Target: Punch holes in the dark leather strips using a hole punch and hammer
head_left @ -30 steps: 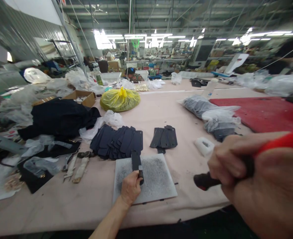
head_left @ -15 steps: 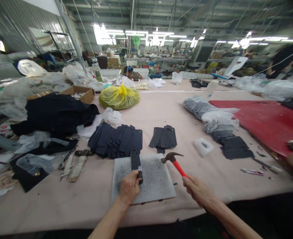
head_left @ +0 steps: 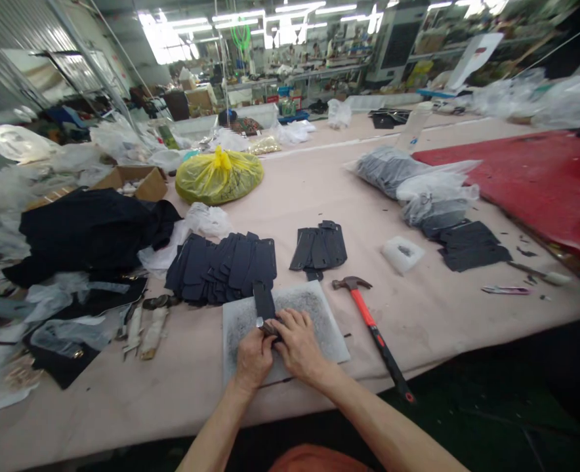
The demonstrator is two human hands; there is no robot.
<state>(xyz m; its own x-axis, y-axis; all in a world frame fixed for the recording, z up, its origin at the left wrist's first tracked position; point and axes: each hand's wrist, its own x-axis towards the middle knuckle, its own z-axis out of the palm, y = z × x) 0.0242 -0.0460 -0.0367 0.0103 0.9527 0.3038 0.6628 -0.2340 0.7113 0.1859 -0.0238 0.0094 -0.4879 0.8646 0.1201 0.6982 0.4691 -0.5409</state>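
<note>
On the grey-white pad (head_left: 332, 341) lies a dark flat piece (head_left: 264, 300), its near end covered by my fingers. My left hand (head_left: 254, 359) is closed around a short metal punch (head_left: 269, 328) held over that piece. Against it, my right hand (head_left: 300, 344) has its thumb by the punch and its bent fingers on the dark piece; the exact contact is partly hidden. A claw hammer (head_left: 369, 314) with a red and black handle lies right of the pad, touched by neither hand.
Behind the pad are a large pile of dark pieces (head_left: 224, 267) and a smaller stack (head_left: 319, 248). A white block (head_left: 402, 254) sits to the right, tweezers (head_left: 506, 290) beyond. Wrapped tools (head_left: 153, 331) lie left. A yellow bag (head_left: 220, 177) stands farther back.
My right hand has let go of the hammer, which now lies on the table, and has moved left to the punch. The punch has tilted over in my left hand. The view has dipped.
</note>
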